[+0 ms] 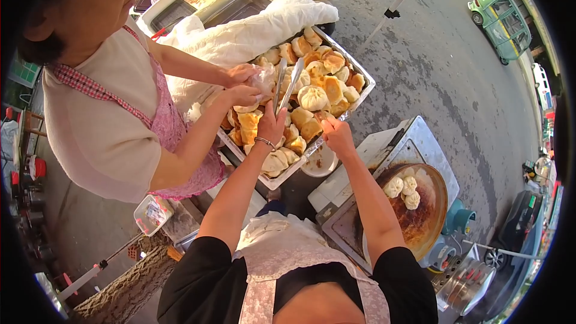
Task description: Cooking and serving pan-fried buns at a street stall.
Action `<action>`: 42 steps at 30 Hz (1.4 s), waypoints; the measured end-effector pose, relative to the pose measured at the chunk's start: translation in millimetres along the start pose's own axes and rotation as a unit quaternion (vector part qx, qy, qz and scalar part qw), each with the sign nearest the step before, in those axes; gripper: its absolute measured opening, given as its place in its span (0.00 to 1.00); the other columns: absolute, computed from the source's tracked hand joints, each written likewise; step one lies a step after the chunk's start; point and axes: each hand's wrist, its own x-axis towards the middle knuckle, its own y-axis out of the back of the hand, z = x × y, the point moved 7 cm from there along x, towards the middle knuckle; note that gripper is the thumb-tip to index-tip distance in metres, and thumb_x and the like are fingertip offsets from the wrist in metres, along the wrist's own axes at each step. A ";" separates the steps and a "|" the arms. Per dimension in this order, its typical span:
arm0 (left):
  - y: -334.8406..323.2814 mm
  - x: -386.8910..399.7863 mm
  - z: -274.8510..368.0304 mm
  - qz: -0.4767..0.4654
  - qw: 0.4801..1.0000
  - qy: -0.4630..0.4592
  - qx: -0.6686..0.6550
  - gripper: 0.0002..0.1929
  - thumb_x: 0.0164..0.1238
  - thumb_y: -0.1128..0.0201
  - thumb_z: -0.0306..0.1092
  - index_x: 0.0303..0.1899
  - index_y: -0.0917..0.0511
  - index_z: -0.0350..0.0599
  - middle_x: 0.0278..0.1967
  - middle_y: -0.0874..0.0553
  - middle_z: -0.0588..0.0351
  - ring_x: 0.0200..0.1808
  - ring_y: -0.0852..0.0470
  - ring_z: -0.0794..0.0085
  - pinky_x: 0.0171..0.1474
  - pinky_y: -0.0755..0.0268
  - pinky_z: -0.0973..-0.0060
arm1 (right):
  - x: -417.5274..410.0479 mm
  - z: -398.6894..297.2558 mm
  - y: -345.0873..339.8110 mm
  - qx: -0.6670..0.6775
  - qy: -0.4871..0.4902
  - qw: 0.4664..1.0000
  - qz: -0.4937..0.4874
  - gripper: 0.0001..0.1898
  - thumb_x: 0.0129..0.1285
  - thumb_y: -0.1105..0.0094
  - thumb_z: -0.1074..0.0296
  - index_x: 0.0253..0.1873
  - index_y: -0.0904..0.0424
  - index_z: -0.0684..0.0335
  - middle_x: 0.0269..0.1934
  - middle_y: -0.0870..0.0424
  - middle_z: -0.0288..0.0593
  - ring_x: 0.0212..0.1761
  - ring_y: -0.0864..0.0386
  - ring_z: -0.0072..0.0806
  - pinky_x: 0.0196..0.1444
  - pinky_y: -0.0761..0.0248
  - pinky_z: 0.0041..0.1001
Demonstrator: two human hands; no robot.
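My left hand (272, 125) grips metal tongs (293, 82), whose two arms spread apart over a foil-lined tray (366, 82) heaped with pan-browned buns (334, 89). At the tray's near right side, my right hand (338, 136) is closed around a brownish handle (322, 117); its far end is hidden among the buns. One large pleated steamed bun (312, 98) rests on the heap just beyond that hand. Left of the tongs, another person's hands (240, 82) hold a clear plastic bag (263, 80) over the tray.
White cloth (234, 40) covers the tray's far left part. To my right, a round griddle pan (420, 229) with several pale buns (409, 185) sits on a metal stove (423, 144). A white bowl (320, 162) stands below the tray. The person in a pink apron (173, 130) stands close at left.
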 end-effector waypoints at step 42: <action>-25.6 50.9 -19.9 0.035 0.897 0.292 -0.331 0.14 0.75 0.53 0.44 0.40 0.34 0.42 0.18 0.36 0.60 0.10 0.34 0.75 0.11 0.43 0.75 | -17.0 -33.4 -41.0 -0.024 0.142 0.981 0.133 0.28 0.64 0.51 0.77 0.69 0.42 0.65 0.55 0.26 0.65 0.59 0.29 0.58 0.58 0.35 0.44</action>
